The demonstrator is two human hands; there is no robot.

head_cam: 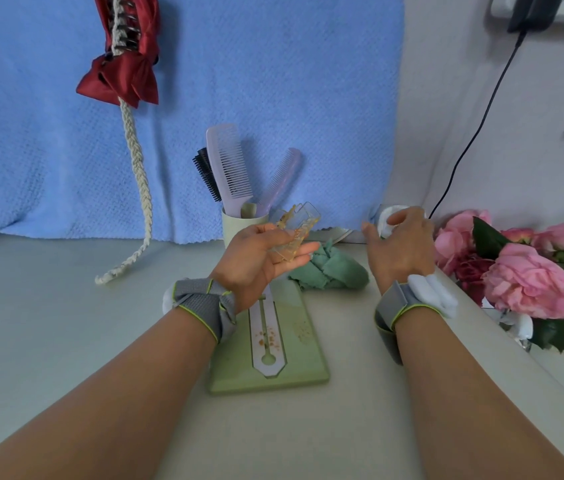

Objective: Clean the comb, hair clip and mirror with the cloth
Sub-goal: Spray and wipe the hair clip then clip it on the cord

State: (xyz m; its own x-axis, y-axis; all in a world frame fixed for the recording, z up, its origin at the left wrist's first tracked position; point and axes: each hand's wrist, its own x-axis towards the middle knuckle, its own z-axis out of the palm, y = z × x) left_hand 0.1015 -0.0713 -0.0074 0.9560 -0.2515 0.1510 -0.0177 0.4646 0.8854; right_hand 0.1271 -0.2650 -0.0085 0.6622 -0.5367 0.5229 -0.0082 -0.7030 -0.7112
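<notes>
My left hand (pixel 256 261) is raised palm up over the table and holds a clear hair clip (pixel 294 233) smeared with orange-brown grime, thumb against its near end. A crumpled green cloth (pixel 332 271) lies just right of that hand. Below my left wrist a lilac comb handle (pixel 268 341) speckled with crumbs lies on a flat pale green rectangular piece (pixel 308 368); I cannot tell whether that piece is the mirror. My right hand (pixel 401 247) reaches to the back right, its fingers curled over a white wad (pixel 386 220) by the wall.
A pale green cup (pixel 235 230) behind my left hand holds two lilac combs (pixel 230 168) and a black brush (pixel 207 178). Pink flowers (pixel 529 282) crowd the right edge. A braided cord (pixel 138 161) hangs from a red bow on the blue towel backdrop. A black cable (pixel 474 133) runs down the wall.
</notes>
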